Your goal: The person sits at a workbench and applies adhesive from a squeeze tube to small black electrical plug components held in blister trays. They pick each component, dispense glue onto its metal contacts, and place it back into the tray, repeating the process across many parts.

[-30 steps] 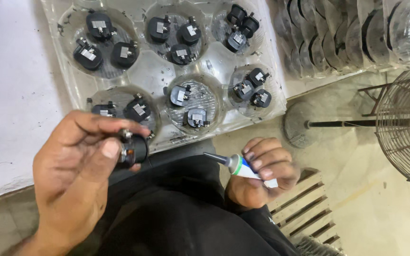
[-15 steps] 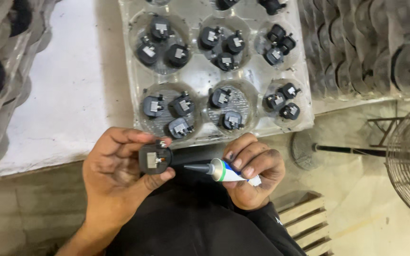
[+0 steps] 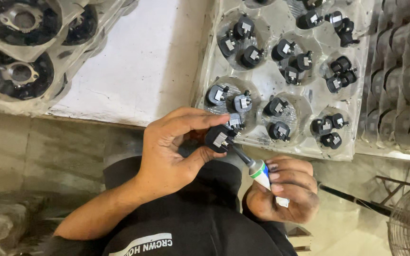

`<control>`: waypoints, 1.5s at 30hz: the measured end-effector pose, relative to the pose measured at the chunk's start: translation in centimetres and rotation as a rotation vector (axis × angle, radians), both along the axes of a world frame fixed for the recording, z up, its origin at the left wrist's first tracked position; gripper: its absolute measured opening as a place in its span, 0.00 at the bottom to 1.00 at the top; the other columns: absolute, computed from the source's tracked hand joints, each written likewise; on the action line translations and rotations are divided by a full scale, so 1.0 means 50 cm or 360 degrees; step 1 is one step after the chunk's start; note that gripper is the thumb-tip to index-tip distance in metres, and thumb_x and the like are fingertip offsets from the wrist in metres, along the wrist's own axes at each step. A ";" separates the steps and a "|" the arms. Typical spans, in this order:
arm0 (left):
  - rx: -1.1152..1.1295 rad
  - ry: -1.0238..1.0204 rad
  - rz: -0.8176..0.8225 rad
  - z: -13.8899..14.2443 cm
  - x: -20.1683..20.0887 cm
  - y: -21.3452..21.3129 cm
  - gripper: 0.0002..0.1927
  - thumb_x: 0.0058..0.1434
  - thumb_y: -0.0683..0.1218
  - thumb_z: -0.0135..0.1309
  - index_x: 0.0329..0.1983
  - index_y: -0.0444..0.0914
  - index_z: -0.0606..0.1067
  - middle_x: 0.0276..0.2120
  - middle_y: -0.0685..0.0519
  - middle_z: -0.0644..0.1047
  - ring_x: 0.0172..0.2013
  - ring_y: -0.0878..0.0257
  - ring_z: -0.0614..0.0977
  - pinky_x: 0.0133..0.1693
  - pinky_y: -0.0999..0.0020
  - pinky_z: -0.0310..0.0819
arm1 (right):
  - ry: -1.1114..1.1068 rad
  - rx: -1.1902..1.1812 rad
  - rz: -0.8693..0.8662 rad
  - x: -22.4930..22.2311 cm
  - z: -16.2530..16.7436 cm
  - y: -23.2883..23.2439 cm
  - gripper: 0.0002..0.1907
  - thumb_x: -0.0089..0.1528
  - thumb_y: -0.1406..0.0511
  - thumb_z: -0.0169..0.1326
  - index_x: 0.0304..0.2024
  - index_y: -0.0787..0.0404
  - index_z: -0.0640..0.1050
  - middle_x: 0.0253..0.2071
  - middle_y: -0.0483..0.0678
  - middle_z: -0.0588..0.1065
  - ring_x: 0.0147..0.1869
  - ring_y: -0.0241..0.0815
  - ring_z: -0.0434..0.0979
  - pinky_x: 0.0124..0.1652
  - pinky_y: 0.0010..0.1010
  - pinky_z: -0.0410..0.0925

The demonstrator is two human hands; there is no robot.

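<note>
Small black plastic part with a pale square label (image 3: 218,139) sits pinched between the thumb and curled fingertips of the left hand (image 3: 174,149), just below the near edge of the clear moulded plastic tray (image 3: 266,85). Right of that part, the right hand (image 3: 285,192) wraps closed around a white tube with a green band and dark nozzle (image 3: 257,169), whose tip touches the part's underside. Inside the tray's round wells lie more black parts (image 3: 243,102). Left of the tray, a white sheet (image 3: 143,61) covers the surface.

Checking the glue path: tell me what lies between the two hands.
Head view: between left hand and right hand lie the small black part and the tube's dark nozzle.
</note>
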State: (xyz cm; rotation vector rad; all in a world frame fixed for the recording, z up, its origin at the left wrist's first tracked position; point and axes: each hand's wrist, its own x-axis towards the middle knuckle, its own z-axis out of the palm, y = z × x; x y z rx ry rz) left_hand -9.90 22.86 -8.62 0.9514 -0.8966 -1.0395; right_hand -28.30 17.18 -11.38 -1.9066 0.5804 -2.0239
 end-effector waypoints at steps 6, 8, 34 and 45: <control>-0.0105 0.0047 -0.0043 0.002 0.006 0.005 0.25 0.59 0.24 0.58 0.58 0.34 0.78 0.53 0.50 0.76 0.50 0.65 0.83 0.52 0.69 0.87 | 0.0165 0.0039 0.0022 0.005 0.006 0.006 0.19 0.55 0.71 0.68 0.33 0.62 0.67 0.30 0.51 0.71 0.33 0.47 0.75 0.31 0.33 0.75; -0.0092 0.0098 -0.0066 -0.001 0.006 0.006 0.25 0.60 0.24 0.57 0.59 0.34 0.78 0.53 0.50 0.76 0.49 0.65 0.83 0.52 0.70 0.86 | 0.0102 0.0044 0.0004 0.008 0.006 0.008 0.18 0.56 0.72 0.67 0.33 0.61 0.67 0.30 0.51 0.72 0.33 0.47 0.76 0.31 0.33 0.75; -0.0134 0.0828 -0.0338 -0.054 -0.027 0.034 0.22 0.65 0.34 0.64 0.62 0.32 0.75 0.53 0.52 0.78 0.52 0.68 0.79 0.55 0.70 0.78 | -0.0301 -0.0111 0.0030 0.055 0.016 0.017 0.19 0.59 0.65 0.68 0.38 0.60 0.68 0.31 0.48 0.69 0.33 0.44 0.73 0.28 0.31 0.73; -0.0025 0.0971 -0.0479 -0.076 -0.036 0.040 0.22 0.66 0.38 0.63 0.62 0.30 0.73 0.62 0.48 0.78 0.52 0.71 0.78 0.58 0.71 0.77 | -0.0066 -0.0126 0.0000 0.034 0.008 0.008 0.18 0.59 0.69 0.68 0.34 0.61 0.68 0.29 0.48 0.70 0.28 0.45 0.75 0.28 0.30 0.72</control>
